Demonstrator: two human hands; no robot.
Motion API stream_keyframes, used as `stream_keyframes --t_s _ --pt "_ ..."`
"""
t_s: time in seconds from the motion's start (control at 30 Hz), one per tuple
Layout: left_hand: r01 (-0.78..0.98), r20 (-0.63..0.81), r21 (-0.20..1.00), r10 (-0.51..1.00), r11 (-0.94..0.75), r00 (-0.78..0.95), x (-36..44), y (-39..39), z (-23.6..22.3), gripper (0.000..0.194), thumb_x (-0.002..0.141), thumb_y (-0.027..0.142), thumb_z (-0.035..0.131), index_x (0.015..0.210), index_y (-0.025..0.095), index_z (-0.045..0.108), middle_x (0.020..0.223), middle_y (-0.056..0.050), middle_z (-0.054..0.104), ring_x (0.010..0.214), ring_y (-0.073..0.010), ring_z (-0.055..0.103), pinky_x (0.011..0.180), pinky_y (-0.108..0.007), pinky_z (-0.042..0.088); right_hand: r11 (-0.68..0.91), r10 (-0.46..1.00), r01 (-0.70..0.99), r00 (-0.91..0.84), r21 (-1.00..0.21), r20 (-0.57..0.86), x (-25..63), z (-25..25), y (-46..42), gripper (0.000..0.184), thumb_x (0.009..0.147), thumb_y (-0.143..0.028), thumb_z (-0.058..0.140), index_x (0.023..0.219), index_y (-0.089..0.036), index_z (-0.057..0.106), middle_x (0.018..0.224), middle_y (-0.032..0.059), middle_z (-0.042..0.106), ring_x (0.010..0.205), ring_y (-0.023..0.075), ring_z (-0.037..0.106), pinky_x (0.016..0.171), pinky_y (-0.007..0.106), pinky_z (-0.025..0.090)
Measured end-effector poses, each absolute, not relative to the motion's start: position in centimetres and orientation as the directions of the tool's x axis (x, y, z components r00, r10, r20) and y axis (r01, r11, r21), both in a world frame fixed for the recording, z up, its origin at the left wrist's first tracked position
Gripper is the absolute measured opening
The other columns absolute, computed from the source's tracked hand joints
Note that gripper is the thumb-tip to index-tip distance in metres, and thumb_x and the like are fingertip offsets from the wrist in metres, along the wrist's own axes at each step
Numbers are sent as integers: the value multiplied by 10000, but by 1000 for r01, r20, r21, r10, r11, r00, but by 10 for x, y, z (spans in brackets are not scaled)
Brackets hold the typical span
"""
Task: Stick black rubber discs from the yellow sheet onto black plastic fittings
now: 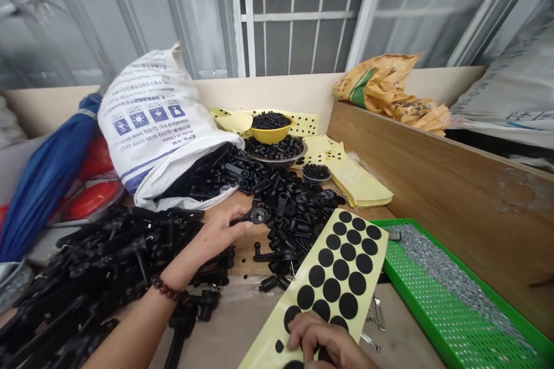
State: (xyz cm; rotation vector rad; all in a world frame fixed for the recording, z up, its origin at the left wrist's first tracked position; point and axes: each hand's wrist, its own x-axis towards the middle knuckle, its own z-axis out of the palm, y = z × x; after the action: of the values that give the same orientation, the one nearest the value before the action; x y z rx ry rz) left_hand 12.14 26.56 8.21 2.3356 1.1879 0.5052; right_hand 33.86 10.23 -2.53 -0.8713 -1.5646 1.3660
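Note:
My left hand (224, 230) reaches to the edge of the heap of black plastic parts (298, 202). Between its thumb and fingers is a black plastic part with a round, dished end (258, 216). Down at the bottom of the view, my right hand (324, 341) rests on a yellow backing sheet (277, 305) that carries rows of round black stickers (332, 290). The fingers of that hand are curled and pinched together over the lower stickers. What lies between the fingertips is hidden. A small dark piece (279, 346) shows on the sheet beside them.
Black handle-like parts (108, 265) pile up at left, below a white sack (151, 121) spilling more parts. A yellow bowl (272, 130) sits over a metal basin (277, 155) at the back. A green tray (433, 305) with small metal pieces lies right, along a wooden board (454, 184).

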Motion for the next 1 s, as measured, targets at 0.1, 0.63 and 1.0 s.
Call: stream_keyframes --t_s 0.1,0.63,1.0 --pt "482 -60 840 838 -251 542 129 218 69 228 835 380 507 903 169 559 762 -17 647 629 -143 595 590 -243 480 -32 969 -191 -246 -981 17 345 -18 97 335 742 -512 658 671 -197 568 963 90 637 945 259 579 812 362 461" --pt "156 -451 883 710 442 541 161 120 14 384 733 329 635 1069 147 600 745 5 595 488 -71 455 482 -210 372 -299 950 -349 -192 -888 -245 350 -2 90 164 679 -333 717 731 -185 668 873 29 627 741 164 504 666 265 371" --pt "215 -410 912 735 350 540 162 119 7 403 750 322 592 1108 139 624 837 -28 624 448 -53 468 450 -204 383 -295 950 -314 -197 -902 -242 347 -7 92 224 693 -347 710 625 -179 579 911 40 626 748 161 513 649 264 368"
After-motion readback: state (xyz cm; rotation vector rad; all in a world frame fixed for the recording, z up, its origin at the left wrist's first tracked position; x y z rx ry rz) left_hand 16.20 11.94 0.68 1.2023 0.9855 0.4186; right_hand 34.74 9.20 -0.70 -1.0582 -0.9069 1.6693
